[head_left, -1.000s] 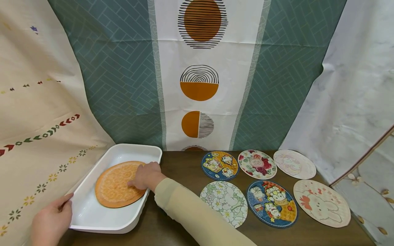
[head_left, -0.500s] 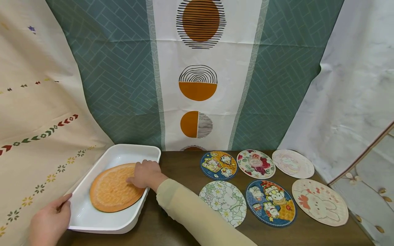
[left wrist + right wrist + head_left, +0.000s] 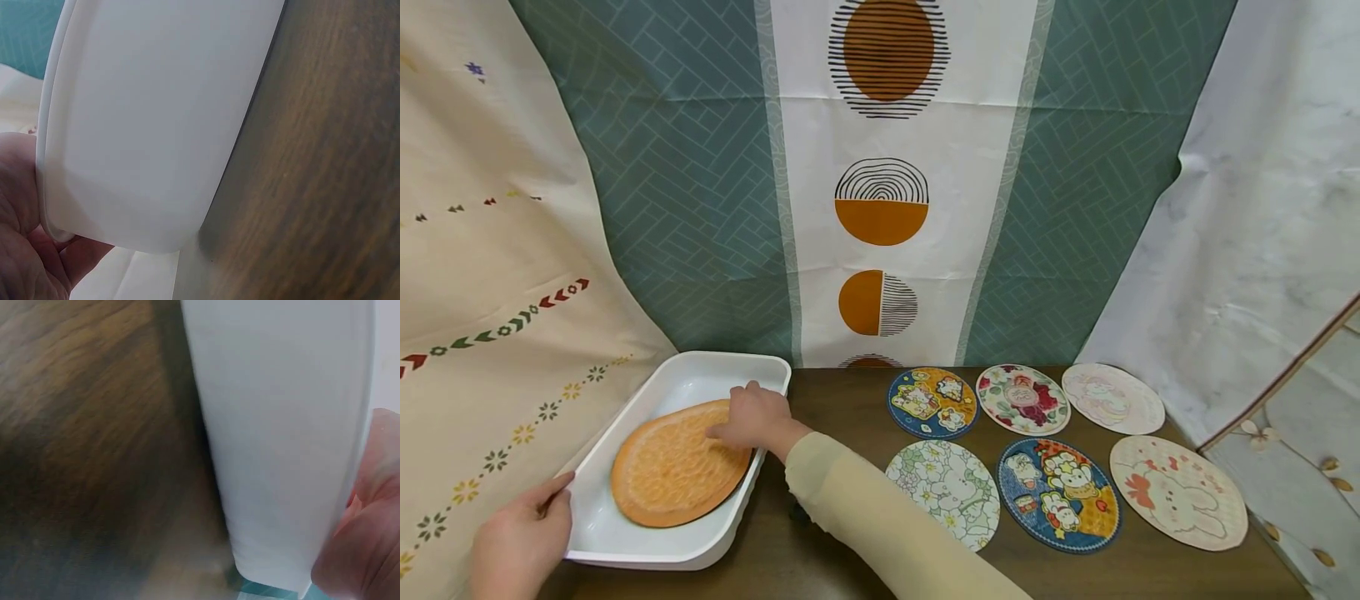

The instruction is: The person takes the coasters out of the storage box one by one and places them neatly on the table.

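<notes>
A white rectangular tray (image 3: pixel 760 362) stands at the left of the table. My left hand (image 3: pixel 527 533) grips its rim near the front left corner; in the left wrist view this hand (image 3: pixel 28 231) is curled at the tray's edge. Inside the tray is a round orange mat (image 3: pixel 673 467) with an orange-slice print. At the mat's right edge my right hand (image 3: pixel 756 417) pinches it, thumb over the top, the other fingers mostly hidden. Dark shows under the mat's lower right edge. The right wrist view has the hand (image 3: pixel 369 531) beside the tray's outer wall (image 3: pixel 287 437).
Several round patterned mats lie in two rows on the right, among them a red floral mat (image 3: pixel 1024 400), a blue and yellow cartoon mat (image 3: pixel 1060 496) and a rabbit mat (image 3: pixel 1180 493). Patterned cloths (image 3: pixel 880 117) hang behind the dark wooden table (image 3: pixel 835 417).
The orange mat has slid left and toward me inside the tray. My right hand has shifted slightly left; my left hand keeps its grip on the rim.
</notes>
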### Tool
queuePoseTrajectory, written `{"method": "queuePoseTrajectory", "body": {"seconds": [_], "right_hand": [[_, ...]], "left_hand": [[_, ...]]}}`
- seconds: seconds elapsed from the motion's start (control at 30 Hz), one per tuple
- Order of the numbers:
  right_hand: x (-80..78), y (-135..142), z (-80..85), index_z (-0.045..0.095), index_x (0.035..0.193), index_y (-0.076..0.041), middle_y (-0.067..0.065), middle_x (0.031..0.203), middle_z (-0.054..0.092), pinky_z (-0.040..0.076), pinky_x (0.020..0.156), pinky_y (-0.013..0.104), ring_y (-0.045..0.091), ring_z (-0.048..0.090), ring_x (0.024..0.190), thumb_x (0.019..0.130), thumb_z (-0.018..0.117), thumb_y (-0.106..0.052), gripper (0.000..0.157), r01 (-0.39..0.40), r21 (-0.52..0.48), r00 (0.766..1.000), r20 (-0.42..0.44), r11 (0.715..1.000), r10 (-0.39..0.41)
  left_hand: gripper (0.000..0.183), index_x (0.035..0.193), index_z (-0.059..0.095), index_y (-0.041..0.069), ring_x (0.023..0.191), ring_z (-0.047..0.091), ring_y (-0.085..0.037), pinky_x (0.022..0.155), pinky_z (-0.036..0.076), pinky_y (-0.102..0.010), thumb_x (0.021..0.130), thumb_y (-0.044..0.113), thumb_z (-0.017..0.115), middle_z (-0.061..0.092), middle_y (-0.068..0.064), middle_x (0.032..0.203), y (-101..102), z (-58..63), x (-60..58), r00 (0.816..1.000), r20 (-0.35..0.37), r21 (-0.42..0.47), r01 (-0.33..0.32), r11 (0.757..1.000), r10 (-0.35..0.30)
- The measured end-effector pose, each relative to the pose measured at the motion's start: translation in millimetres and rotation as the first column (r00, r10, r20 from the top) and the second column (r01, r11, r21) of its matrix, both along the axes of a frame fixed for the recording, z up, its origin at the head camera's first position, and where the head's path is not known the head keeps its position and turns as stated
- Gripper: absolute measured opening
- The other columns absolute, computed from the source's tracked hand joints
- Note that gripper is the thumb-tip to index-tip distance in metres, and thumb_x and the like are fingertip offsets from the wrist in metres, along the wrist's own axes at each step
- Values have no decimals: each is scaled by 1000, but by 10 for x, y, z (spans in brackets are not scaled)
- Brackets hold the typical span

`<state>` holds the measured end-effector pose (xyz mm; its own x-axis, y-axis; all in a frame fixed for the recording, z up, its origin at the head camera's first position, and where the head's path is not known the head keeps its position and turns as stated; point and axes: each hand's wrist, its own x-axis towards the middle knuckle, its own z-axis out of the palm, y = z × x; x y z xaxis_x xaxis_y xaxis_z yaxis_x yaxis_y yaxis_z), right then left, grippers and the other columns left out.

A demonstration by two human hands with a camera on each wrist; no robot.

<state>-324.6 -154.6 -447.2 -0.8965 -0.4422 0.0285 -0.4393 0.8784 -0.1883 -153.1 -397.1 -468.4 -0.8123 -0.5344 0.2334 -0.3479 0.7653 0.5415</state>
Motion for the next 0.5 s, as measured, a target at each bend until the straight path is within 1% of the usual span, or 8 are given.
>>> {"method": "queuePoseTrajectory", "body": {"seconds": [0.13,0.27,0.33,0.4,0.47,0.5], "right_hand": [[2,18,63,69,146,-22,-8,127,70,58,86,26,7,66,104,93,74,-77,76,19,-73,999,34,997,-16],[4,21,102,68,151,-24,-11,139,70,57,97,24,5,67,120,93,79,-72,76,57,-154,995,90,986,-43],[1,25,115,67,153,-24,-13,142,70,56,101,24,4,66,126,93,81,-68,75,74,-197,992,118,978,-51],[-12,31,122,67,153,-23,-13,135,75,56,101,22,3,68,124,93,83,-63,74,77,-241,989,139,967,-44],[-28,38,138,68,152,-20,-11,126,79,56,97,21,3,71,116,93,86,-57,72,75,-303,986,164,950,-25],[-36,39,145,69,151,-18,-10,123,80,57,94,20,3,72,112,93,87,-54,71,76,-342,983,184,937,-13]], "left_hand": [[36,134,72,-7,124,63,-60,100,50,-69,107,11,59,68,-34,134,-12,-20,-6,1000,-12,-6,2,1000,-2],[36,135,72,-7,126,63,-60,100,50,-69,107,11,58,68,-33,135,-25,-25,-9,1000,-6,-6,7,1000,-7],[37,136,72,-6,127,61,-61,101,50,-69,107,12,58,67,-34,137,-31,-24,-11,1000,6,2,9,1000,-9],[38,138,71,-6,129,60,-61,102,49,-69,108,12,57,65,-34,139,-36,-18,-12,1000,14,7,8,1000,-8],[38,139,70,-7,130,60,-61,104,49,-70,108,12,56,65,-34,140,-33,-15,-16,1000,22,18,0,1000,-1],[39,139,69,-7,130,60,-61,104,49,-70,108,12,56,65,-34,139,-29,-13,-20,1000,27,25,-5,1000,4]]}}
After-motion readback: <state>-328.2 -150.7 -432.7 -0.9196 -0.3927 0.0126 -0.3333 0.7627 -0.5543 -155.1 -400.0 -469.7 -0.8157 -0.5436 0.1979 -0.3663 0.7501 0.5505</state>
